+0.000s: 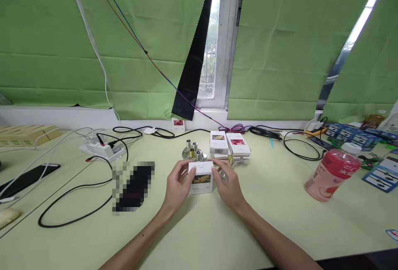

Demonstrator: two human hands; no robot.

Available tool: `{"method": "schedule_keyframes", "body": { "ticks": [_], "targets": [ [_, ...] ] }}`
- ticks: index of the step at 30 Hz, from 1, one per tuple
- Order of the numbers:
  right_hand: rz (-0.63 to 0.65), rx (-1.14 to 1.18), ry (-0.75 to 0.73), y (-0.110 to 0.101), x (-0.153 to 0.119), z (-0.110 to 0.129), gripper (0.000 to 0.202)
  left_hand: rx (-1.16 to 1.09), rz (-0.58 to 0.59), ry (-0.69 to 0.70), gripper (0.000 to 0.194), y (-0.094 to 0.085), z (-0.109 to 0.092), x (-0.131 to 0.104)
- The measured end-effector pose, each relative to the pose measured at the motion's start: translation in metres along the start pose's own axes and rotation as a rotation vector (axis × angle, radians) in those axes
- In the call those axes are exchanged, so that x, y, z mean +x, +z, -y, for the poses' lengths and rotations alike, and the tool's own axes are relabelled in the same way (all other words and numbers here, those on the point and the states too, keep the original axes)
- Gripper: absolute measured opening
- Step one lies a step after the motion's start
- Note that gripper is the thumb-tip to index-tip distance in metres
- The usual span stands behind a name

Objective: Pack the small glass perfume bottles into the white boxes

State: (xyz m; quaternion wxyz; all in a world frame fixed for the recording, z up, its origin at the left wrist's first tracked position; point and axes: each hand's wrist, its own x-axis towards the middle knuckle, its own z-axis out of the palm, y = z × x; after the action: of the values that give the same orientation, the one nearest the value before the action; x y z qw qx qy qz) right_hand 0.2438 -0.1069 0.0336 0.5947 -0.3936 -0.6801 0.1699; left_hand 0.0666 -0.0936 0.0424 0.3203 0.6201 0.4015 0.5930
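A small white carton point(200, 181) with a yellow-flower picture stands upright on the table between my two hands. My left hand point(179, 181) grips its left side, thumb on the front face and fingers curled behind. On the other side, my right hand point(228, 183) has its thumb at the right edge and fingers at the top corner. Just behind the carton are several small glass bottles point(188, 150) with silver or gold caps, partly hidden by it and my hands. Further back lie stacked white cartons, one with a yellow-flower picture point(219, 141) and one with a red picture point(238, 143).
A pink drink bottle point(331, 174) stands at the right, near blue packages point(357, 135). To the left are a power strip point(104, 150), a looping black cable point(74, 187), a pixelated dark object point(135, 187) and a black phone point(29, 179). Another small carton point(178, 125) stands against the wall.
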Motion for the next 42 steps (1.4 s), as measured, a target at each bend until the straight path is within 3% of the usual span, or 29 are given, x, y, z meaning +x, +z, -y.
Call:
{"method": "schedule_keyframes", "body": {
  "ticks": [26,42],
  "targets": [
    [0.026,0.039,0.105,0.0028,-0.001,-0.0068,0.026,0.078,0.016,0.023,0.026,-0.0024,0.0055,-0.0009],
    [0.009,0.039,0.088,0.0034,-0.0017,-0.0067,0.029,0.227,-0.003,0.036,0.027,-0.0027,0.0042,-0.0022]
  ]
}}
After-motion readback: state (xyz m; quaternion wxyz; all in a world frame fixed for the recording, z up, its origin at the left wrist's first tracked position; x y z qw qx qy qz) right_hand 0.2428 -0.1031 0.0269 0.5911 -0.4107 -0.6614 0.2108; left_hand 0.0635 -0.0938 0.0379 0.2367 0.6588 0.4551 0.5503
